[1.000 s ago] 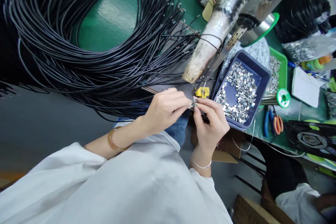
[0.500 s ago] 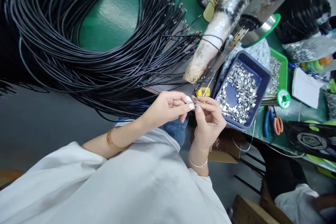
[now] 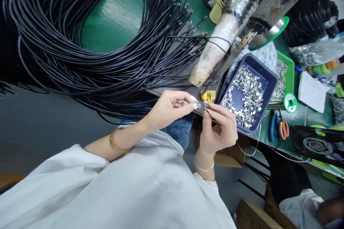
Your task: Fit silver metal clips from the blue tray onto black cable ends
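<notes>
My left hand (image 3: 176,105), with white tape on a fingertip, pinches a small piece with fine coloured wire ends (image 3: 198,105). Just to its right, my right hand (image 3: 219,123) holds a small metal piece (image 3: 206,104) between thumb and forefinger. A short gap separates the two pinches. Behind my right fingertips lies a yellow object (image 3: 208,95) on the table edge. A blue tray (image 3: 264,87) of small metal clips stands right of my right hand. Long black cables (image 3: 107,59) spread across the left and middle of the green table (image 3: 118,10).
A plastic-wrapped post (image 3: 215,46) slants above my hands. Farther right are a green tray (image 3: 289,75), a solder spool (image 3: 290,103), blue-handled pliers (image 3: 272,127), orange-handled pliers (image 3: 284,128) and a black fan (image 3: 317,145). Another person's sleeve (image 3: 301,204) shows at the lower right.
My right hand has moved a little right, away from my left fingertips, and a small metal piece now shows in its pinch. My left hand has hardly moved.
</notes>
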A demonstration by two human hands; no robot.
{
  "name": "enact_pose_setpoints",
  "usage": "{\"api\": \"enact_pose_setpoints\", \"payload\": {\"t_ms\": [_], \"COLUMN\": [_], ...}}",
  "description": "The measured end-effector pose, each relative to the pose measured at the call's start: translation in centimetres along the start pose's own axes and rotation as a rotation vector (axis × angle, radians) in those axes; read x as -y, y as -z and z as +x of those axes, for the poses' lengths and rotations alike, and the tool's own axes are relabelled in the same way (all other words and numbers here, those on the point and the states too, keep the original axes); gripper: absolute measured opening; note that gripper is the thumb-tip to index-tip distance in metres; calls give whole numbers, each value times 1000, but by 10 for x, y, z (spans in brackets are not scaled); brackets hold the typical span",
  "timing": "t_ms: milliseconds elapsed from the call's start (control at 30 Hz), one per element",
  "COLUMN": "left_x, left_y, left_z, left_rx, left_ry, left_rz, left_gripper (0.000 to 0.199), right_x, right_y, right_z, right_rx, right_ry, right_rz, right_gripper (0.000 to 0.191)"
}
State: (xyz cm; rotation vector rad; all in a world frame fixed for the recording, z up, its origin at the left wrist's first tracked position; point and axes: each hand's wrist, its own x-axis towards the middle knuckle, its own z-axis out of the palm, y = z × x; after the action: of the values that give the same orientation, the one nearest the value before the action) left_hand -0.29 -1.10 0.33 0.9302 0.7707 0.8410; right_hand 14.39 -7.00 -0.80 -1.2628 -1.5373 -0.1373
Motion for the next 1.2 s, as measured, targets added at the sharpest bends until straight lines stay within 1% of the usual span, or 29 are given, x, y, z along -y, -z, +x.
{"api": "enact_pose_setpoints", "payload": {"t_ms": [67,133,300,333,400,567,733,933,1067,1200], "left_x": [1,2,1,0,-1,-4,-4,-7,-8,-8], "left_y": [1,1,3,3,4,4,1,-4,-4,-3], "left_z": [0,1,2,2,3,7,11,16,17,18], "left_rx": [-14,-24,-55,-62,-67,-82,-90,-136,-142,-150], "left_ry": [-18,-35,-77,-79,-70,-52,-70,-93,-96,-101], "left_rz": [9,35,86,88,88,88,100,92,104,104], "left_gripper": [17,17,12,11,12,13,12,6,6,5], "right_x": [0,-1,-8,-9,-11,-13,-17,-15,-14,-14], "right_y": [1,0,-3,-3,-4,-5,-7,-11,-12,-12], "right_z": [-1,-2,-4,-4,-2,2,2,2,5,7], "right_rx": [24,49,63,72,90,111,105,46,48,58], "right_ry": [46,41,-130,-146,-124,14,69,33,-4,-4], "right_rz": [-12,4,129,135,115,26,-34,-64,-63,-65], "right_gripper": [20,20,13,12,12,17,18,19,19,18]}}
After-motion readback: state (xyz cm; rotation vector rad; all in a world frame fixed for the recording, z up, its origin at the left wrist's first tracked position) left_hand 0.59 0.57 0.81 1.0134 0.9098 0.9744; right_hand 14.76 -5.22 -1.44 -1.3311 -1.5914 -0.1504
